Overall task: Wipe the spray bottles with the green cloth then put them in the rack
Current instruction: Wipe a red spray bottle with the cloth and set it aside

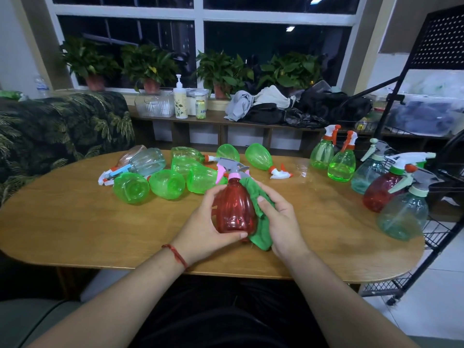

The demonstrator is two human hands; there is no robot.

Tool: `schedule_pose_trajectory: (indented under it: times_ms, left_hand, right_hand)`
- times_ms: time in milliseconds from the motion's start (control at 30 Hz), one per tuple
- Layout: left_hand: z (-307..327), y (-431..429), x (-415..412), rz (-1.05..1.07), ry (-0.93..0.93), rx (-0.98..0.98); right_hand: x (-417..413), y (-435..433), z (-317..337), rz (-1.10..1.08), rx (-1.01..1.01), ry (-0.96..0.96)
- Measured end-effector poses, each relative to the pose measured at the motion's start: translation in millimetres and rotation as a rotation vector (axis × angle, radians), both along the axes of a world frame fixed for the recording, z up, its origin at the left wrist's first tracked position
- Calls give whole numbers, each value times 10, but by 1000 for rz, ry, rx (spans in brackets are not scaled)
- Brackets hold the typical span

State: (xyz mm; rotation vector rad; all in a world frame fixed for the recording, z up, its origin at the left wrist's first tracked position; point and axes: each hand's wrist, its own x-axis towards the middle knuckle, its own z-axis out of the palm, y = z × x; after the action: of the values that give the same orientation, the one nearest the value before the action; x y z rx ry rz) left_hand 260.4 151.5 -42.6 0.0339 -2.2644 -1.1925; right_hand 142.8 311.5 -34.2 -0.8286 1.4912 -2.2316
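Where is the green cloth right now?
Head view, centre: the green cloth is pressed by the right hand against the right side of the red spray bottle, which the left hand holds.

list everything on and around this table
held spray bottle: one, red, over the table centre
cloth: one, green, against that bottle's right side
upright spray bottles: five, two green, two teal, one red, table's right end
lying spray bottles: roughly nine, mostly green, table's far side
table: one, wooden, in front
rack: one, black wire, right of table
potted plants: four, green, window sill
pump bottle: one, white, shelf below window
left hand: one, grips that bottle
right hand: one, holds the cloth
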Motion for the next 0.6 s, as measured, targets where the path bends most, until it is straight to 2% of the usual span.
schedule_pose_trajectory:
  times_ms: [233,367,600]
  left_hand:
    - [-16,-29,-24,11,3,2]
    - [-14,-18,-30,65,39,0]
    - [4,-3,-48,159,116,62]
  right_hand:
    - [47,23,3,-21,34,161]
    - [75,32,-15,-117,111,429]
    - [140,19,-112,-204,166,788]
